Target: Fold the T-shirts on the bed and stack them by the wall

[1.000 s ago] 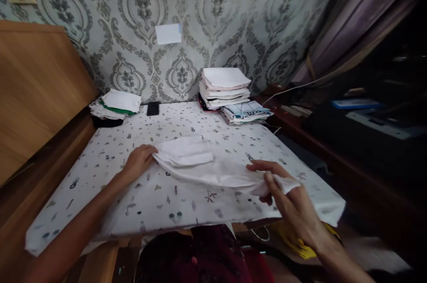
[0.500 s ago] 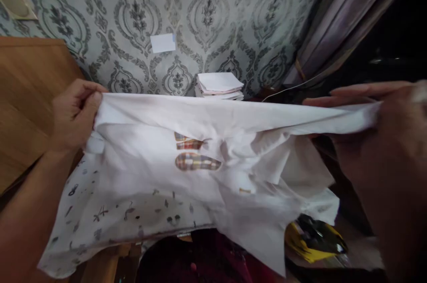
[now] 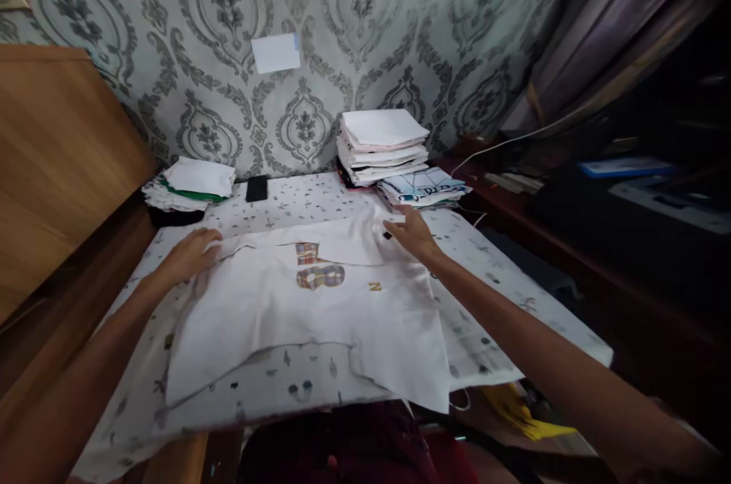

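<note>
A white T-shirt [image 3: 245, 309] with plaid appliqué figures and a small yellow letter lies sideways over the patterned cloth-covered table [image 3: 491, 294], its upper part folded over and slightly rumpled. My left hand [image 3: 191, 252] is at the shirt's left end, its fingers closed on the edge; the fingertips are partly hidden. At the other end, my right hand [image 3: 411, 231] touches the fabric beside a small black label [image 3: 387, 235], thumb and fingers apart.
Folded clothes [image 3: 382, 149] stand in a tall stack at the back, with a lower pile [image 3: 426, 186] beside them. Another pile [image 3: 194, 179] and a black phone [image 3: 256, 188] are back left. A wooden panel [image 3: 51, 164] borders the left; a thin cable [image 3: 514, 141] runs at right.
The T-shirt, stretched up between both hands before, has come down onto the table. My right hand has moved left and inward, its grip loosened; the piles and phone are now uncovered.
</note>
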Demonstrator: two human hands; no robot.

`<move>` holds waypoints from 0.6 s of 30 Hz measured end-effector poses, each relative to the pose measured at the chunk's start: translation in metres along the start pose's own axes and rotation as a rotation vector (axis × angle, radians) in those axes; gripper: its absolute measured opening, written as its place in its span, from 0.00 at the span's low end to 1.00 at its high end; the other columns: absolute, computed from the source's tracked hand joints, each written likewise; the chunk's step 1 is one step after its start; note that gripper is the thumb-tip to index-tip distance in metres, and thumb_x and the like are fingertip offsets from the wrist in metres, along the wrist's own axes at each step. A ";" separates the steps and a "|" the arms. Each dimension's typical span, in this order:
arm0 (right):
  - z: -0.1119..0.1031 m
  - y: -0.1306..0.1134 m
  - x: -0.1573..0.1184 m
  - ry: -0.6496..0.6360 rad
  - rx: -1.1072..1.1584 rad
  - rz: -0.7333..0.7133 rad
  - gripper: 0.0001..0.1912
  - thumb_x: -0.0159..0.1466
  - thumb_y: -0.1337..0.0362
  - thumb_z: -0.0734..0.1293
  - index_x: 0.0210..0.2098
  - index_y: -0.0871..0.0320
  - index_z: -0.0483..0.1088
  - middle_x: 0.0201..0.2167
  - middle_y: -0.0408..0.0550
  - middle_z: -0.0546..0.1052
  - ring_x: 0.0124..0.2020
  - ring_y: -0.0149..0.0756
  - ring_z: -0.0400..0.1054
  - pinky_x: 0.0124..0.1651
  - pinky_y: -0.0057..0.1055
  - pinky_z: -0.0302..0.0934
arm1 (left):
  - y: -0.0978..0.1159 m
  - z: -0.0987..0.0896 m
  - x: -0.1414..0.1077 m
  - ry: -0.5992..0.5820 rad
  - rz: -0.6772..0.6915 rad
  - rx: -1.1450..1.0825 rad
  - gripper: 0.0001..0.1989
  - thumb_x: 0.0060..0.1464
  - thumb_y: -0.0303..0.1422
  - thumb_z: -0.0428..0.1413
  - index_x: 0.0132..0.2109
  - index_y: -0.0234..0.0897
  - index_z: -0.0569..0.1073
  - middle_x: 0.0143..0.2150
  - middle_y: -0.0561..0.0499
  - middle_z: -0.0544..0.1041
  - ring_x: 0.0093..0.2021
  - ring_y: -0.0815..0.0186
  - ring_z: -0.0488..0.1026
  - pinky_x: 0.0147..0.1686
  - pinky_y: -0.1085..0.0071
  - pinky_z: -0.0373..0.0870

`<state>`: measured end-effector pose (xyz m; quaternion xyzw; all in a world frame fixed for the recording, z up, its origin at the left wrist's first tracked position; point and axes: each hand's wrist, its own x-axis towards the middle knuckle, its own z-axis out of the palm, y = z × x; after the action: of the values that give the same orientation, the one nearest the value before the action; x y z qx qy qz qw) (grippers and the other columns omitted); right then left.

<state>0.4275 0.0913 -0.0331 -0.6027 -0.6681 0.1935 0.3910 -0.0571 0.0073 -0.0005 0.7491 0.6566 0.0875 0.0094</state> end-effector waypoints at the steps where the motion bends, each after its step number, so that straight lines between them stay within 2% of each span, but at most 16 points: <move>1: 0.001 0.005 -0.008 -0.062 -0.090 -0.066 0.22 0.62 0.54 0.67 0.53 0.58 0.69 0.50 0.57 0.72 0.42 0.44 0.75 0.43 0.40 0.71 | -0.002 0.008 -0.008 -0.041 0.016 -0.009 0.21 0.58 0.43 0.45 0.49 0.37 0.73 0.49 0.42 0.76 0.51 0.54 0.72 0.52 0.61 0.67; 3: 0.000 0.003 -0.024 -0.265 -0.223 -0.184 0.19 0.62 0.59 0.67 0.52 0.57 0.71 0.50 0.55 0.73 0.45 0.42 0.73 0.47 0.37 0.69 | -0.005 0.019 -0.020 -0.087 0.022 -0.012 0.22 0.58 0.45 0.46 0.51 0.38 0.72 0.51 0.42 0.75 0.53 0.53 0.71 0.52 0.60 0.67; 5: 0.000 -0.009 -0.037 -0.450 -0.365 -0.312 0.20 0.62 0.61 0.68 0.54 0.55 0.71 0.51 0.54 0.73 0.48 0.43 0.71 0.48 0.35 0.67 | -0.007 0.026 -0.026 -0.082 0.006 -0.001 0.22 0.57 0.45 0.46 0.53 0.39 0.71 0.53 0.42 0.74 0.54 0.52 0.71 0.52 0.60 0.67; 7: 0.003 -0.024 -0.045 -0.521 -0.526 -0.369 0.22 0.63 0.63 0.67 0.57 0.55 0.69 0.52 0.54 0.72 0.53 0.46 0.69 0.47 0.34 0.66 | -0.005 0.030 -0.025 -0.050 -0.032 0.026 0.22 0.57 0.42 0.47 0.54 0.38 0.70 0.54 0.42 0.74 0.55 0.52 0.70 0.53 0.59 0.67; 9: 0.008 -0.037 -0.047 -0.519 -0.653 -0.363 0.20 0.65 0.66 0.64 0.57 0.56 0.69 0.52 0.55 0.72 0.54 0.46 0.68 0.44 0.32 0.64 | -0.002 0.031 -0.022 -0.030 -0.081 0.076 0.22 0.57 0.38 0.46 0.55 0.37 0.70 0.54 0.41 0.74 0.55 0.51 0.70 0.53 0.59 0.67; 13: 0.014 -0.046 -0.042 -0.471 -0.720 -0.300 0.16 0.67 0.68 0.60 0.51 0.56 0.73 0.49 0.54 0.74 0.47 0.41 0.72 0.40 0.29 0.61 | -0.001 0.029 -0.014 0.001 -0.143 0.135 0.19 0.58 0.32 0.42 0.48 0.37 0.74 0.51 0.40 0.76 0.55 0.51 0.70 0.48 0.60 0.68; 16: 0.009 -0.044 -0.024 -0.379 -0.654 -0.243 0.13 0.67 0.65 0.62 0.47 0.56 0.76 0.47 0.53 0.76 0.42 0.40 0.73 0.38 0.29 0.60 | -0.014 0.021 -0.005 0.060 -0.208 -0.012 0.14 0.56 0.36 0.46 0.41 0.41 0.76 0.44 0.45 0.79 0.47 0.53 0.74 0.43 0.64 0.68; 18: 0.006 -0.043 0.000 -0.307 -0.525 -0.207 0.12 0.66 0.64 0.63 0.45 0.56 0.77 0.39 0.50 0.79 0.37 0.38 0.74 0.36 0.28 0.60 | -0.027 0.014 0.007 0.111 -0.277 -0.205 0.11 0.51 0.39 0.51 0.36 0.41 0.75 0.36 0.50 0.79 0.40 0.57 0.74 0.39 0.68 0.68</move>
<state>0.3949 0.0842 -0.0049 -0.5757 -0.8041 0.0624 0.1345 -0.0805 0.0193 -0.0165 0.6406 0.7406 0.1932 0.0615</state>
